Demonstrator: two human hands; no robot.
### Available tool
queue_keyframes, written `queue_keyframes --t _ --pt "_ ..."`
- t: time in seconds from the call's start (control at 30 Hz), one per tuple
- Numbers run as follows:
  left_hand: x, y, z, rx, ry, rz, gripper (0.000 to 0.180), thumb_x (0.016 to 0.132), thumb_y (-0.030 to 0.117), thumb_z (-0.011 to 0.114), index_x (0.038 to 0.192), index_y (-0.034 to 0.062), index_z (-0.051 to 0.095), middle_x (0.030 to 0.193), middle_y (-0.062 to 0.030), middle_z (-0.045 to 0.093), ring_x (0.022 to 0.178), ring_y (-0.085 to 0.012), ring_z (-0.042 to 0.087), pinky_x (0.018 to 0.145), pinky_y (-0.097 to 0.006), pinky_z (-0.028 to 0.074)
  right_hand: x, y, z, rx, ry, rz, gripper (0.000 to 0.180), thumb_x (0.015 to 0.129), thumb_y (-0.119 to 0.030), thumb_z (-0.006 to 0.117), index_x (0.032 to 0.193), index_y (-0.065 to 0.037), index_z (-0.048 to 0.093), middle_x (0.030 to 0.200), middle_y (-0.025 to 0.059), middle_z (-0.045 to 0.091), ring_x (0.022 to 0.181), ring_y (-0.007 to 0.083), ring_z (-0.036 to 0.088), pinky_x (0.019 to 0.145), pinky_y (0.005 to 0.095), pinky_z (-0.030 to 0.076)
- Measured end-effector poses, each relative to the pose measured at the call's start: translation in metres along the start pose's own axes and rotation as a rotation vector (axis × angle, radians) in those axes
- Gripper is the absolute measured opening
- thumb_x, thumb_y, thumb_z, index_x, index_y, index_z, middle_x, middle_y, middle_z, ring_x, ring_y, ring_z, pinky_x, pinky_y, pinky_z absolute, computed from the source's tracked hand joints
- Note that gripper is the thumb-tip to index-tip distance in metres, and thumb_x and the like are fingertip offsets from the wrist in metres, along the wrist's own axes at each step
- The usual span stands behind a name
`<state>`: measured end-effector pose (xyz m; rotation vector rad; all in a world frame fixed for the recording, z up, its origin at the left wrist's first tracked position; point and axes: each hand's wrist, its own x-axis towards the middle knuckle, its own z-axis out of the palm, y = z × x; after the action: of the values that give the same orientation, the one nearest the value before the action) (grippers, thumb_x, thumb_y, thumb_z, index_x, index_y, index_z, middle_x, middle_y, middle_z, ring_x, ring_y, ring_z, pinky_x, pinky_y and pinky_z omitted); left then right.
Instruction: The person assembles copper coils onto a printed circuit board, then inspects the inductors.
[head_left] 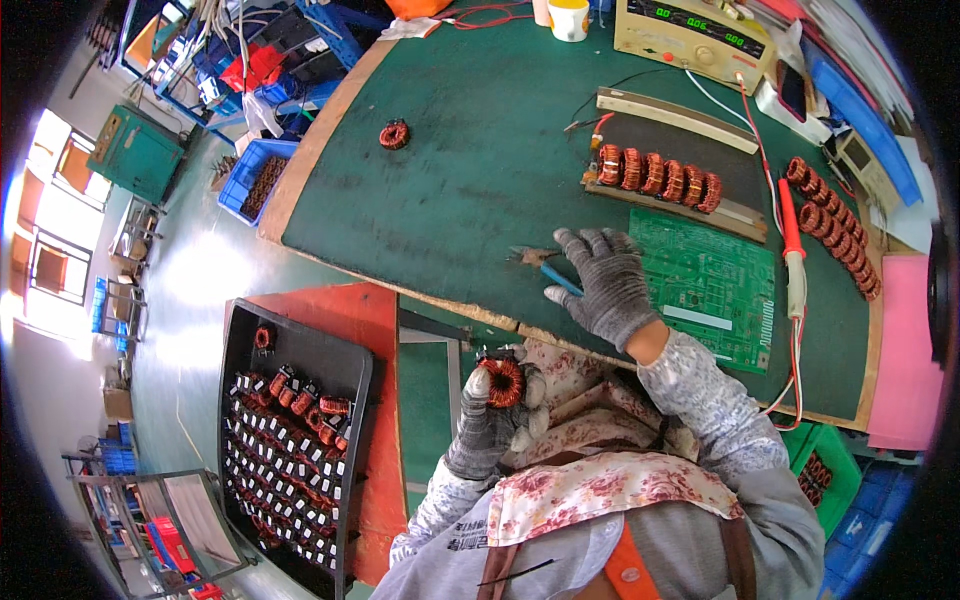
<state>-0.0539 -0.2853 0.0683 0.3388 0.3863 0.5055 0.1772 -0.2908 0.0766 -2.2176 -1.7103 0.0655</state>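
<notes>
The big green bench mat (470, 180) is the landmark here; it looks soft and flat, with a worn wooden edge.

Left of the mat and lower down sits a black plastic tray (352, 372). It holds many small coils with white tags, lined up in rows, so a lot of work looks still to come.

On the mat's right part a dark board (690, 135) carries a row of five wound coils (660, 178), side by side. More such coils (832, 225) stand in a line further right on the mat. These look finished to me, so the job seems partly done.

Near the mat's front edge lies a green circuit board (715, 285), flat and stiff with thin lines.

One lone coil (394, 134) rests by the mat's left edge.

The right hand (605, 285), in a grey knit glove, lies spread on the mat near its front edge, on top of blue-handled pliers (548, 270). I cannot tell if it grips them yet.

The left hand (495, 415), gloved too, is just below the mat's front edge. Its fingers wrap snugly round a copper ring coil (503, 381), round like a doughnut, with shiny reddish wire.
</notes>
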Motion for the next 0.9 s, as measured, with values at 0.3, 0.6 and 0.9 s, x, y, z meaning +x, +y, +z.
queue_keyframes --t 0.3,0.6,0.9 --pt "0.023 -0.014 -0.042 0.379 0.024 0.427 0.065 0.085 0.052 0.065 0.12 -0.0002 0.047 0.104 -0.0157 0.06 0.097 -0.0281 0.06 0.089 -0.04 0.048 -0.047 -0.032 -0.006 1.099 -0.337 0.184 0.054 0.086 -0.028 0.07 0.13 -0.004 0.049 0.121 0.0145 0.056 0.108 0.0236 0.056 0.096 0.0359 0.044" --pt "0.054 -0.021 0.048 1.593 -0.154 1.064 0.093 0.075 0.048 0.077 0.142 0.0051 0.028 0.143 -0.0207 0.034 0.134 -0.0353 0.033 0.11 -0.044 0.026 -0.072 -0.003 -0.023 2.374 -0.359 0.193 0.036 0.094 -0.034 0.057 0.113 -0.003 0.059 0.093 0.003 0.062 0.094 0.0127 0.06 0.083 0.0272 0.049" --pt "0.044 0.0 0.04 1.775 -0.239 0.746 0.054 0.074 0.016 0.074 0.124 0.0078 0.056 0.126 -0.0124 0.056 0.113 -0.0334 0.049 0.101 -0.044 0.034 -0.063 0.11 -0.097 1.144 0.407 0.506 0.038 0.076 -0.017 0.077 0.108 -0.005 0.06 0.099 0.006 0.061 0.097 0.0195 0.061 0.086 0.0322 0.052"
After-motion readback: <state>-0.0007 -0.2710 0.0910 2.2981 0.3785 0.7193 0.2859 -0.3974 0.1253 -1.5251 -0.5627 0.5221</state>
